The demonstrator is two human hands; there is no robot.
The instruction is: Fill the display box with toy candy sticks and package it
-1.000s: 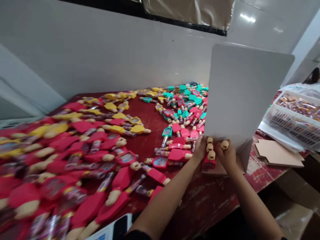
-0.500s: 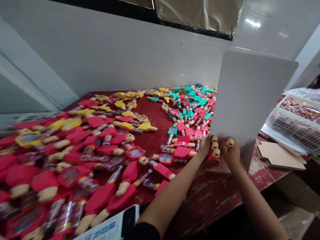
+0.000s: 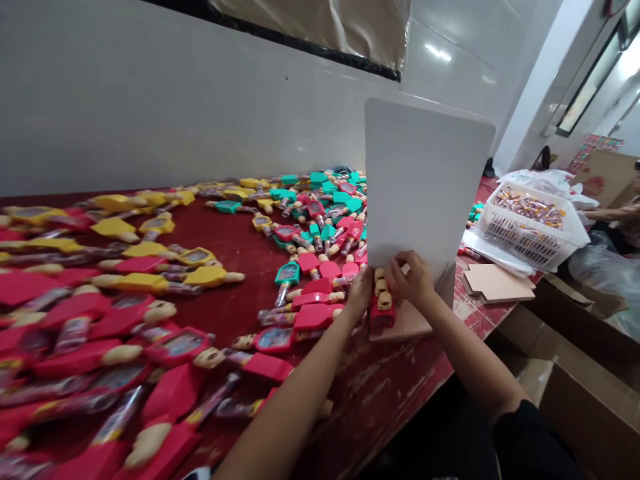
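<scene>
A display box with a tall pale back panel stands at the right part of the table. My left hand grips its left side; the fingertips are partly hidden. Inside, red toys with beige animal-head tops stand in a row along the left wall. My right hand reaches into the box just right of these heads, its fingers curled and closed. Whatever is between the right fingertips is hidden. Loose red toys with clear candy-filled tubes lie left of my left hand.
Yellow toys and green toys also cover the red table. Right of the box are flat cardboard pieces and a white basket of wrapped candy. Open cartons stand below the table edge. Another person's arm shows far right.
The view has swung right, showing more of the basket side. My right hand, which held a toy by its beige head, has moved left toward the row; that toy can no longer be made out.
</scene>
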